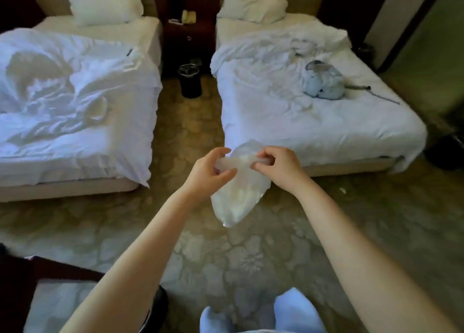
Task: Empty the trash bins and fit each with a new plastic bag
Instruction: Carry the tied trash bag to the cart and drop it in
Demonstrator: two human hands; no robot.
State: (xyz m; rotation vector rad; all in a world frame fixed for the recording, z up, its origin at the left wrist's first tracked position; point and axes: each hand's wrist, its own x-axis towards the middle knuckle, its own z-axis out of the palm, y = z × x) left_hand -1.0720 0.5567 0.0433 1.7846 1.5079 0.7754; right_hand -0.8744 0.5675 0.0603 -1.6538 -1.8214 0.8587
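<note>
I hold a clear plastic bag (238,194) in front of me over the carpet. My left hand (209,170) pinches its top edge on one side and my right hand (278,165) pinches it on the other, so the bag hangs down between them. A small black trash bin (190,81) stands on the floor far ahead, between the two beds and in front of the nightstand. It has a clear liner over its rim. A tied, filled plastic bag (322,82) lies on the right bed.
Two unmade beds with white duvets flank a carpeted aisle: the left bed (75,106) and the right bed (313,121). A dark nightstand (188,31) stands at the back. A dark round object (157,305) sits by my left forearm. My feet in pale slippers (296,312) show below.
</note>
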